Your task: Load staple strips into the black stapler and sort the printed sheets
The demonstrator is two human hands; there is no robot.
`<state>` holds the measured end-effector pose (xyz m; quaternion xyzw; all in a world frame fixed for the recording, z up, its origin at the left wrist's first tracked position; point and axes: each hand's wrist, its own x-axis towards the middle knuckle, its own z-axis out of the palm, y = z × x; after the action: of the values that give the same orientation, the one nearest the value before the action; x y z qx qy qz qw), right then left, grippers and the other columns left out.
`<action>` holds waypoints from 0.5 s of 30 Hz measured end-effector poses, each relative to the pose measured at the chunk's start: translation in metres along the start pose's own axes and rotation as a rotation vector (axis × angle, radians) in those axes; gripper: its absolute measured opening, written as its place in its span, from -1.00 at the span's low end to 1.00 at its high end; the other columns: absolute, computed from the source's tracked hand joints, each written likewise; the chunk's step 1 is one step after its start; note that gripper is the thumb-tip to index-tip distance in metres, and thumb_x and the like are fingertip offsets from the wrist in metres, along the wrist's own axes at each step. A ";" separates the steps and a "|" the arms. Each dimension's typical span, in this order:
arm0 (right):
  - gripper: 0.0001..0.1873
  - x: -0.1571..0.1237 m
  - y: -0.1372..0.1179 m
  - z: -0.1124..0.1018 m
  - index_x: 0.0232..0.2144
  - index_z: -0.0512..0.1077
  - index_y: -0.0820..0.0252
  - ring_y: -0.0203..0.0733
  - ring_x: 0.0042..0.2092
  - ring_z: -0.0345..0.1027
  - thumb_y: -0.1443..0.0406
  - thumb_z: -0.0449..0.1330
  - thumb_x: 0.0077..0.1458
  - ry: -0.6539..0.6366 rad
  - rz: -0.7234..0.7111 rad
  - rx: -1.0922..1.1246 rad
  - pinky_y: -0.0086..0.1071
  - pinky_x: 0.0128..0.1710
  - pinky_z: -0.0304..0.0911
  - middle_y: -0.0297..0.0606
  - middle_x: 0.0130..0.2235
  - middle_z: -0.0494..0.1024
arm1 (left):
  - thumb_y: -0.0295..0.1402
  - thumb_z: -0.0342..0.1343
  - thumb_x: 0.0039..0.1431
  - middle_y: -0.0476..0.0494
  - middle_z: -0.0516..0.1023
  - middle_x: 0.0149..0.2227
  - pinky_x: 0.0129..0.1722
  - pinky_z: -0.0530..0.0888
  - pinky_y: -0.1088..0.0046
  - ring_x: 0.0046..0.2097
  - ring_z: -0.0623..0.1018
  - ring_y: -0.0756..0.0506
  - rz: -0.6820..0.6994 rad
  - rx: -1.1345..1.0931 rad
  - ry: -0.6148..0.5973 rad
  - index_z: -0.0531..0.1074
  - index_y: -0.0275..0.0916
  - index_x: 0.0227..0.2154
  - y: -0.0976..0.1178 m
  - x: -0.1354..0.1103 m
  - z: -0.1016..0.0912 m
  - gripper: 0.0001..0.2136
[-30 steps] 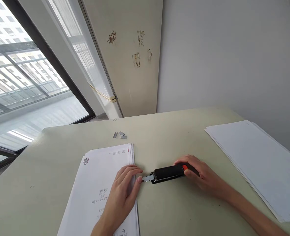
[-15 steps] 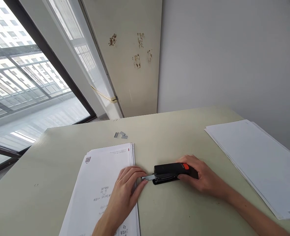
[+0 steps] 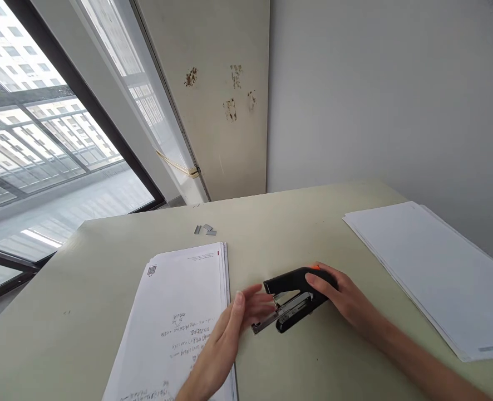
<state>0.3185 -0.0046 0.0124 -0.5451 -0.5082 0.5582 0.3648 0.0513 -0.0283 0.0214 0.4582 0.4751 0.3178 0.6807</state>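
Black stapler (image 3: 290,279) in right grip (image 3: 343,298)

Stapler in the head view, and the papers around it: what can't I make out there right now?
Head view, stapler: its rear end, covered by the right hand.
Head view, left hand: whether it touches the stapler, too blurred at the fingers.
Head view, handwriting: its words, too small to read.
Head view, papers on the right: one side, cut off by the picture's right edge.

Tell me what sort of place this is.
Probably a study or small office, by a window: a stack of marked paper and staple strips lie on the table; the right hand holds a stapler.
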 end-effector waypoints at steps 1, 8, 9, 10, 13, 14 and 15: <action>-0.49 -0.001 -0.001 0.002 -0.31 0.41 0.11 -0.16 -0.34 0.42 -0.20 0.19 0.25 -0.009 0.022 0.053 -0.31 -0.24 0.36 -0.37 -0.39 0.49 | 0.23 -0.17 0.43 -0.34 0.58 0.20 0.35 0.35 -0.02 0.21 0.57 -0.32 -0.063 -0.153 -0.061 0.45 -0.24 0.25 0.000 0.000 0.004 -0.30; -0.49 -0.008 -0.006 0.004 -0.05 0.37 0.08 -0.16 -0.47 0.51 -0.18 0.18 0.27 -0.160 0.086 0.180 -0.31 -0.51 0.46 -0.41 -0.42 0.52 | 0.13 -0.15 0.48 -0.55 0.58 0.18 0.31 0.38 0.08 0.12 0.66 -0.37 -0.275 -0.622 -0.315 0.49 -0.54 0.20 -0.003 0.000 0.026 -0.26; -0.49 -0.008 -0.006 0.004 -0.05 0.36 0.07 -0.15 -0.49 0.51 -0.19 0.17 0.27 -0.192 0.104 0.174 -0.35 -0.56 0.43 -0.41 -0.44 0.53 | 0.13 -0.16 0.48 -0.55 0.60 0.16 0.29 0.40 0.13 0.12 0.66 -0.36 -0.295 -0.647 -0.316 0.50 -0.55 0.19 -0.005 0.001 0.028 -0.25; -0.49 -0.008 -0.007 0.004 -0.07 0.36 0.07 -0.16 -0.51 0.50 -0.19 0.17 0.27 -0.222 0.132 0.161 -0.38 -0.60 0.40 -0.40 -0.46 0.55 | 0.14 -0.15 0.47 -0.56 0.62 0.13 0.26 0.42 0.17 0.11 0.67 -0.35 -0.316 -0.669 -0.316 0.51 -0.56 0.18 -0.007 0.001 0.029 -0.25; -0.51 -0.009 -0.009 0.004 -0.14 0.36 0.06 -0.22 -0.60 0.43 -0.20 0.17 0.26 -0.286 0.237 0.105 -0.47 -0.69 0.29 -0.41 -0.56 0.55 | 0.11 -0.11 0.48 -0.51 0.67 0.05 0.15 0.48 0.28 0.09 0.68 -0.33 -0.365 -0.698 -0.318 0.53 -0.53 0.15 -0.013 0.001 0.032 -0.30; -0.52 -0.009 -0.009 0.004 -0.17 0.36 0.05 -0.24 -0.64 0.40 -0.20 0.16 0.26 -0.289 0.260 0.089 -0.49 -0.72 0.25 -0.42 -0.58 0.54 | 0.09 -0.09 0.48 -0.48 0.68 0.04 0.13 0.49 0.29 0.08 0.69 -0.33 -0.372 -0.706 -0.319 0.54 -0.52 0.15 -0.014 0.001 0.033 -0.32; -0.52 -0.009 -0.010 0.004 -0.19 0.36 0.05 -0.26 -0.66 0.37 -0.20 0.16 0.26 -0.282 0.270 0.076 -0.51 -0.74 0.21 -0.44 -0.59 0.52 | 0.08 -0.08 0.48 -0.45 0.69 0.04 0.12 0.50 0.28 0.07 0.69 -0.34 -0.375 -0.718 -0.320 0.54 -0.50 0.15 -0.016 0.000 0.033 -0.34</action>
<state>0.3149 -0.0122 0.0236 -0.5106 -0.4552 0.6916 0.2321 0.0828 -0.0448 0.0111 0.1418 0.2981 0.2585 0.9079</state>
